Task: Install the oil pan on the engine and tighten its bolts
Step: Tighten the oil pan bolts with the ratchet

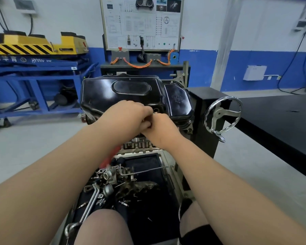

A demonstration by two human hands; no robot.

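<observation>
the black, glossy oil pan sits on top of the engine, with its broad flat face turned up. at the pan's near edge the person's two hands meet and touch each other. the left hand lies knuckles up with its fingers curled down and inward. the right hand comes in from the pan's right, its fingers curled toward those of the left. a small glint shows where the fingers meet, but whether either hand pinches a bolt there cannot be told. right of the pan stands a black stand with a metal handwheel on its side. below the pan, nearer the person, a dark tray holds loose metal parts and pipes. left of the pan is a blue lift table, and behind the pan is a white training board.
</observation>
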